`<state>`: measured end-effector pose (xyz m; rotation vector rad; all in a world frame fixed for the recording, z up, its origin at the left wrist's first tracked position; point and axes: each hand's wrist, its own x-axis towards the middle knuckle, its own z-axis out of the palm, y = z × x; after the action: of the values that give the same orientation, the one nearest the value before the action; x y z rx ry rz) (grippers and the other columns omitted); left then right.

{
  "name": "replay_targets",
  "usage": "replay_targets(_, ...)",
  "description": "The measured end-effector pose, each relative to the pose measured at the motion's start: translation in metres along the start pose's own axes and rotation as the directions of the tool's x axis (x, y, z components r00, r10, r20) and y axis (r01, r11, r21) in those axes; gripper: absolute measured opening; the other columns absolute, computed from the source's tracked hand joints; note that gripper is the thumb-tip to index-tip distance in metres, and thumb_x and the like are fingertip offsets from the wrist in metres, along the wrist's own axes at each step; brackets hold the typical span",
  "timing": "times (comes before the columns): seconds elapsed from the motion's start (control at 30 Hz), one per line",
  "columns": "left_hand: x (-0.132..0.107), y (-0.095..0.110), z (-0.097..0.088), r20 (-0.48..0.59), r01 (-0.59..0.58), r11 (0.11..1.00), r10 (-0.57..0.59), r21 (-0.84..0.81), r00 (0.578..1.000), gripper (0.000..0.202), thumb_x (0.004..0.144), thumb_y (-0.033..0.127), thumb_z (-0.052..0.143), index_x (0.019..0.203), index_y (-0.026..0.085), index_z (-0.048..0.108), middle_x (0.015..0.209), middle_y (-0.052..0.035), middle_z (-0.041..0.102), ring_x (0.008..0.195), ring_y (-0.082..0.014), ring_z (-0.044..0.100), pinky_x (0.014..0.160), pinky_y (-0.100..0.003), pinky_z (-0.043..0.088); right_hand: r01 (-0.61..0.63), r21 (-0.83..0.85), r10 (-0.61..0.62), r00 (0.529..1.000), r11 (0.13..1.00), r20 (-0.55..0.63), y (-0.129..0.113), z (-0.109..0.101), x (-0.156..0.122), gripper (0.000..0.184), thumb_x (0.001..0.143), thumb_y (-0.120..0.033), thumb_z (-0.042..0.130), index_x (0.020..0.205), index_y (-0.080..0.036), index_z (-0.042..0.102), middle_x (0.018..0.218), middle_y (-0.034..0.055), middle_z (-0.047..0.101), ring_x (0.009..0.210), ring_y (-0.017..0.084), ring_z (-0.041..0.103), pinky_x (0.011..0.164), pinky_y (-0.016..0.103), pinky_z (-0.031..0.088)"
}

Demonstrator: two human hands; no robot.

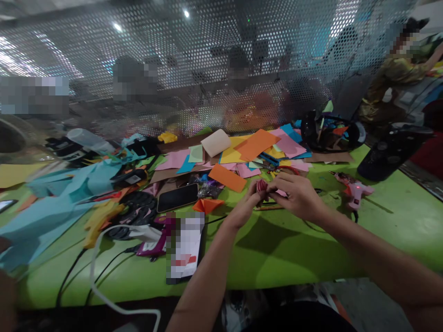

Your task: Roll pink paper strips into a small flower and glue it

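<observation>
Your left hand (pixel 244 207) and your right hand (pixel 298 196) meet over the green table (pixel 277 249). Both pinch a small red paper piece (pixel 261 185) with their fingertips. It looks round like a ball, so you cannot tell which way it points. A pink glue gun (pixel 355 190) lies near your right hand.

Both bare forearms reach forward and angle inward, the left hand (pixel 244 208) and right hand (pixel 298 196) meeting fingertip to fingertip, fingers curled and pinched closed.
</observation>
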<state>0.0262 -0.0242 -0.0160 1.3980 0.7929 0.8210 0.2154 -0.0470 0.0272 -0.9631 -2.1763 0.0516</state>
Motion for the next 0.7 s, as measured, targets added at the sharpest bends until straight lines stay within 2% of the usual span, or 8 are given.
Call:
replay_targets(0.3, 0.002, -0.004, -0.001, 0.014, 0.009, 1.0, -0.009, -0.024, 1.0, 0.019, 0.084, 0.032, 0.053, 0.098, 0.02, 0.05, 0.084, 0.002, 0.053, 0.071, -0.0119, 0.044, 0.067, -0.026, 0.036, -0.033, 0.058, 0.033, 0.999, 0.998, 0.004, 0.003, -0.001, 0.0, 0.005, 0.089, -0.018, 0.063, 0.09, -0.021, 0.067, 0.086, 0.004, 0.068, 0.077, 0.017, 0.062, 0.068, 0.026, 0.044)
replay_targets(0.53, 0.002, -0.012, -0.006, 0.046, -0.051, 0.997, 0.053, -0.053, 0.998, 0.033, 0.085, 0.041, 0.051, 0.11, 0.02, 0.05, 0.089, -0.0006, 0.056, 0.075, -0.0142, 0.046, 0.067, -0.027, 0.035, -0.11, 0.245, 0.114, 0.994, 0.963, -0.002, 0.006, -0.008, 0.003, 0.003, 0.086, -0.017, 0.068, 0.087, -0.02, 0.067, 0.081, 0.0025, 0.067, 0.072, 0.014, 0.06, 0.061, 0.023, 0.043)
replay_targets(0.7, 0.002, -0.012, -0.007, 0.055, -0.051, 0.997, 0.055, -0.061, 0.997, 0.035, 0.085, 0.042, 0.051, 0.112, 0.021, 0.05, 0.092, -0.0017, 0.056, 0.076, -0.0149, 0.046, 0.067, -0.027, 0.035, -0.112, 0.277, 0.115, 0.993, 0.954, 0.006, 0.006, -0.009, 0.004, 0.002, 0.086, -0.018, 0.069, 0.086, -0.02, 0.067, 0.08, 0.0021, 0.067, 0.073, 0.015, 0.06, 0.063, 0.025, 0.044)
